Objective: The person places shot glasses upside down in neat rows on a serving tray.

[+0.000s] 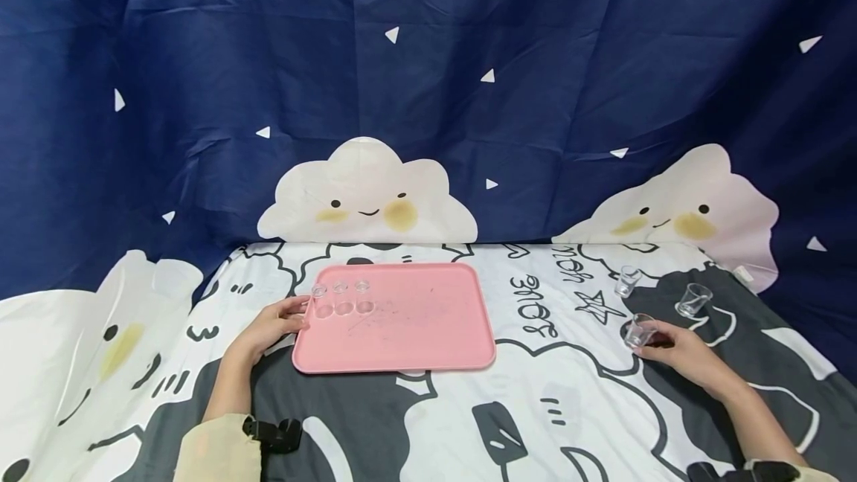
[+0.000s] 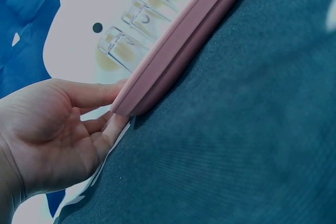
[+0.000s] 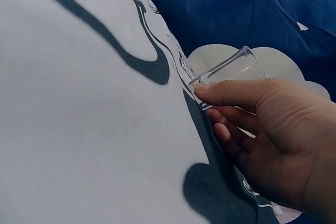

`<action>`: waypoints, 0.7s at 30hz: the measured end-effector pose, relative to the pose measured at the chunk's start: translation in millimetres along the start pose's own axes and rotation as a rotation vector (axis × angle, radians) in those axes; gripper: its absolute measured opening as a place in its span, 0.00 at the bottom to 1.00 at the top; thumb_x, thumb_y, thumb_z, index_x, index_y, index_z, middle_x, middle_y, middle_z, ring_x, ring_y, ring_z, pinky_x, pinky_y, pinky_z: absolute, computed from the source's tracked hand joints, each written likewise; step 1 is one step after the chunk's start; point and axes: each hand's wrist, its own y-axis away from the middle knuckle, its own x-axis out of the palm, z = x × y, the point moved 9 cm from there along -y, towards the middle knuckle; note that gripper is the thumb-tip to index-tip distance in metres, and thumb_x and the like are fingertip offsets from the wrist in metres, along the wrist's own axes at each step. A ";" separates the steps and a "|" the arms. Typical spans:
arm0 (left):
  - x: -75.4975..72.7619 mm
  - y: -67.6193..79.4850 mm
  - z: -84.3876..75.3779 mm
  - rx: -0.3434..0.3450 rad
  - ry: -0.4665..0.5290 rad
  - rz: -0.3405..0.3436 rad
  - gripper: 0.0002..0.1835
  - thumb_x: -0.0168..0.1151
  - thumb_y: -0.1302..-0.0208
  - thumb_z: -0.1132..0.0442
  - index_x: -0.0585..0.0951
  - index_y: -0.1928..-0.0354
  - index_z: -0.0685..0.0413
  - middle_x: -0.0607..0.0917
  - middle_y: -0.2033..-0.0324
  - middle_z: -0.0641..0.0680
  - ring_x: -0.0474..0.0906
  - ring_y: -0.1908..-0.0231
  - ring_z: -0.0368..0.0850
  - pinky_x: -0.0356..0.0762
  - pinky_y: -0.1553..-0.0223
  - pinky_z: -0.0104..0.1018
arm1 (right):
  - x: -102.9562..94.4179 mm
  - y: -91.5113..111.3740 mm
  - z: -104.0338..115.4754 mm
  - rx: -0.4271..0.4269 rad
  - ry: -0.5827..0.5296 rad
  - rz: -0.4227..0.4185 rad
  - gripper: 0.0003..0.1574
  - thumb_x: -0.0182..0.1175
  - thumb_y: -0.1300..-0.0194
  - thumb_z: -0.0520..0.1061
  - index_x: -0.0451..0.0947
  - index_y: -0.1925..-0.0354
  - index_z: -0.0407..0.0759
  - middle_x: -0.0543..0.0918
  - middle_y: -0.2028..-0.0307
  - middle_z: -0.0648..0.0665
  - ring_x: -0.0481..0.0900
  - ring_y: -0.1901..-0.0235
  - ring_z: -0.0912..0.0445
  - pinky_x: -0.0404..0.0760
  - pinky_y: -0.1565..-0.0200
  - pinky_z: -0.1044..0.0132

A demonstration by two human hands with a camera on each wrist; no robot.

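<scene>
My left hand (image 1: 266, 329) grips the left edge of a pink tray (image 1: 428, 344), the thumb on its rim and other fingers lower down at the side in the left wrist view. Three clear shot glasses (image 2: 123, 49) stand upside down in a row on the tray's left part, thick bases up. Off to the right, my right hand (image 1: 692, 359) pinches another clear shot glass (image 3: 233, 69) near its thick base, thumb on the near side. Two more shot glasses stand close by, one glass (image 1: 628, 281) behind the hand and one glass (image 1: 694, 300) farther right.
A patterned black-and-white cloth (image 1: 562, 385) covers the table under everything. Behind it hangs a dark blue curtain (image 1: 428, 95) with white clouds and triangles. Printed cloth lies between the tray and the right-hand glasses.
</scene>
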 end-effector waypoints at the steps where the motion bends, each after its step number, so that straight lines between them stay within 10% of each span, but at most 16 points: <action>1: -0.2 0.1 0.1 -0.001 -0.001 0.000 0.30 0.57 0.40 0.68 0.61 0.36 0.70 0.70 0.45 0.70 0.72 0.51 0.55 0.70 0.52 0.42 | -0.4 -0.1 0.7 -0.001 0.005 -0.003 0.40 0.66 0.45 0.49 0.65 0.46 0.21 0.78 0.61 0.38 0.73 0.64 0.52 0.73 0.68 0.64; 21: -0.1 -0.5 0.7 0.007 -0.001 0.004 0.31 0.57 0.40 0.68 0.61 0.36 0.71 0.70 0.46 0.70 0.72 0.52 0.54 0.71 0.53 0.41 | -9.2 -0.5 40.4 -0.045 0.017 -0.033 0.41 0.67 0.46 0.49 0.65 0.47 0.19 0.80 0.64 0.37 0.76 0.64 0.50 0.74 0.69 0.66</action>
